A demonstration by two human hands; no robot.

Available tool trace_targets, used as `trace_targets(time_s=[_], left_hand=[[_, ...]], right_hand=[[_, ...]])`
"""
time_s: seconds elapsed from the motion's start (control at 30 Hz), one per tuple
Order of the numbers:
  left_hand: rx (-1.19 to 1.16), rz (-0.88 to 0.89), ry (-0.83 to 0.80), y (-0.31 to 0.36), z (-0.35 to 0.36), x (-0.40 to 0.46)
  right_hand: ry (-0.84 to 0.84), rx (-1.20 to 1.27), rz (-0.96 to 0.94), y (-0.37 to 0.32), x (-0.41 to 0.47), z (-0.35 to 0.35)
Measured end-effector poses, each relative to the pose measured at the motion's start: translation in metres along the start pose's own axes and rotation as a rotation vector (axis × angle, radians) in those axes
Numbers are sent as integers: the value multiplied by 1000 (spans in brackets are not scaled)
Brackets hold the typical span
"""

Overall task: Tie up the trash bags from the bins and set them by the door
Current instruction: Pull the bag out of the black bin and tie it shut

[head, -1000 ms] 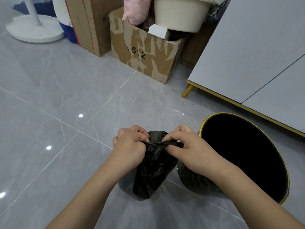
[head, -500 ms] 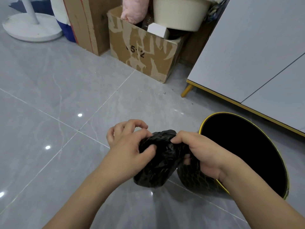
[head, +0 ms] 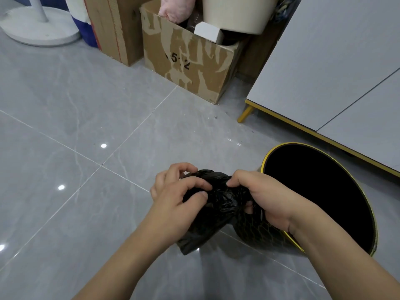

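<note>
A small black trash bag (head: 216,204) hangs above the grey floor, held between both hands. My left hand (head: 177,195) curls its fingers and thumb round the bag's top from the left. My right hand (head: 266,198) grips the bunched top from the right, its fingertips tucked under the plastic. The bag's lower end dangles below my left wrist. Just to the right stands a black bin (head: 365,215) with a gold rim, its inside dark with no liner visible.
A grey cabinet (head: 337,68) on gold legs runs along the right. Cardboard boxes (head: 184,63) with a pink item and a cream tub stand at the back. A white round fan base (head: 39,31) sits at far left. Grey tile floor (head: 75,126) spreads to the left.
Both hands have shifted from pulling the bag's neck taut between them to wrapping round its bunched top; the bag has risen and crumpled together. My right hand turned under the plastic.
</note>
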State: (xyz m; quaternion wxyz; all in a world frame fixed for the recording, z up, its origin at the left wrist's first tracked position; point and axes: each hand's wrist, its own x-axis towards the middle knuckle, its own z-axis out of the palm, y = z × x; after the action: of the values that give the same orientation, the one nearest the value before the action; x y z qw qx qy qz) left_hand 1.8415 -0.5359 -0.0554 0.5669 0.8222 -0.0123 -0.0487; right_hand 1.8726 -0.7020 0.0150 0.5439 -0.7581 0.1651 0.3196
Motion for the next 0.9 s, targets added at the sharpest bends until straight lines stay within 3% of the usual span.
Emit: trace_targets(time_s=[0.13,0.37,0.6,0.7,0.83,0.9], left_hand=[[-136,-146,-114,-3,1,11],[-252,-175,-233,-5,0,14],[-521,-296,-131,1,-11,13],[-635,-421,-12,2,-17,11],[-334,-436,225,4,-23,17],[-313,-378,264,6,-26,18]], right_hand=[[20,-82,-8,2,2,3],[27,-89,-17,1,3,1],[48,-89,-68,5,10,1],[117,-77,-108,7,16,3],[142,-141,-170,11,20,6],[134,-210,-202,14,22,10]])
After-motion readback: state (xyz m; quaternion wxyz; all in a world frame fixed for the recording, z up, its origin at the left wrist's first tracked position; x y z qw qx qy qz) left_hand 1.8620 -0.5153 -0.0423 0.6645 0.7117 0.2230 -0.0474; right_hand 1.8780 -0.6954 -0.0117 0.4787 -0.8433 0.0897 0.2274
